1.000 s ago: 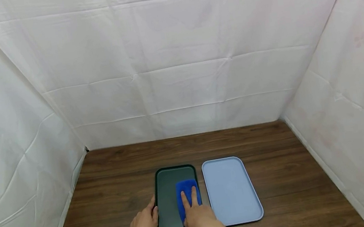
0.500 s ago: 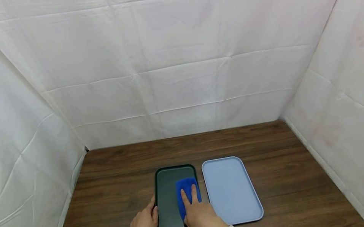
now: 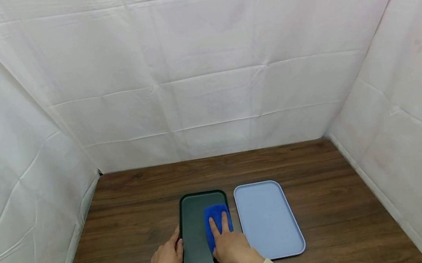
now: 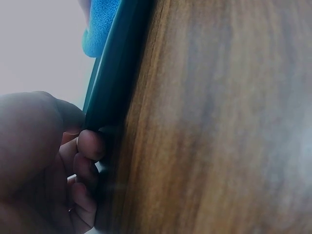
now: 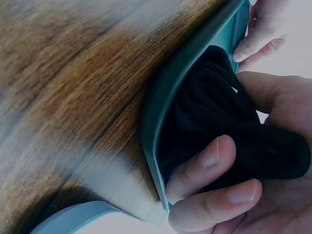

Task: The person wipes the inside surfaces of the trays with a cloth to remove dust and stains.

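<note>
On the right half of a green tray [image 3: 194,236], a blue cloth [image 3: 216,212] is held under the right hand [image 3: 232,249], two fingers spread straight along it. By the right-wrist camera, folded layers, nearly black there, are shown gripped between the thumb and other, curled fingers, a detail hidden from the head view. The tray's left edge is gripped by the left hand [image 3: 166,261]; only by the left-wrist camera are fingertips revealed, curled against the outer wall. A pale blue tray [image 3: 269,221] is set just beside, its corner alone caught by the right-wrist camera. Both trays are laid flat on a dark, wood-grained table [image 3: 137,208], enclosed on three sides by creased white sheets [image 3: 202,61].
</note>
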Action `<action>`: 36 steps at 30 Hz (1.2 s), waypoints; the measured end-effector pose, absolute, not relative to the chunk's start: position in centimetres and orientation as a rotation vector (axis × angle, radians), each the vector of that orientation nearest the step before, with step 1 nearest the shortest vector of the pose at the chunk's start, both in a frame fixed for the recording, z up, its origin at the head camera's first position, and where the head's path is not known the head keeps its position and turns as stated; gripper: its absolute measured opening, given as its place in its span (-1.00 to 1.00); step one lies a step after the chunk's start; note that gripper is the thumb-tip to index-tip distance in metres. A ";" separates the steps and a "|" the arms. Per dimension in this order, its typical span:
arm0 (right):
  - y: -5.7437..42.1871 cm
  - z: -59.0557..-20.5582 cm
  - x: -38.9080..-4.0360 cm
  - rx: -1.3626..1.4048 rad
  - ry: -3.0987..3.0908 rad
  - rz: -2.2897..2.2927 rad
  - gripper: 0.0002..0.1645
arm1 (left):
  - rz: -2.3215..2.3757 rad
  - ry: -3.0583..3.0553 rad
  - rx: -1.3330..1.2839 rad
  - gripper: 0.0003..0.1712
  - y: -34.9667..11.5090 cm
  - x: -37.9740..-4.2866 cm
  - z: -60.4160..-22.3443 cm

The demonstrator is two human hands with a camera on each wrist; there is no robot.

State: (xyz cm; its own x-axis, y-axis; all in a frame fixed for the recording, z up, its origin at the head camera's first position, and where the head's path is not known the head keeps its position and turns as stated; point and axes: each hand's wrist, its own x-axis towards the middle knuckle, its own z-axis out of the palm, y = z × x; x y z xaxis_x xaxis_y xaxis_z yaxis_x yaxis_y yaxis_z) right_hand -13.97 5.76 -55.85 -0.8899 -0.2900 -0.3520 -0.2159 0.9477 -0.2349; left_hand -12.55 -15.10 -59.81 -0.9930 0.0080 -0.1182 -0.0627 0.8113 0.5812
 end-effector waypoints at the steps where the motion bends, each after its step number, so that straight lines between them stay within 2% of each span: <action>1: 5.8 -55.8 -14.0 -0.366 2.711 -0.271 0.01 | 0.927 2.880 -0.046 -0.43 -15.1 -12.6 -59.8; 36: 5.5 -55.6 -15.5 -0.348 2.737 -0.274 0.01 | 0.927 2.879 -0.050 -0.43 -15.0 -12.6 -59.7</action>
State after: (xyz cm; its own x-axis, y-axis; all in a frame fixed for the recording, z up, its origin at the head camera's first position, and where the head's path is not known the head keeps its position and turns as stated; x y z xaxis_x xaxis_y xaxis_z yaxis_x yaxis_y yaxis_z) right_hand -15.45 5.54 -55.64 -0.9023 -0.2750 -0.3319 -0.2037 0.9507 -0.2339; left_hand -12.57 -15.02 -59.74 -0.9926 0.0047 -0.1213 -0.0670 0.8124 0.5793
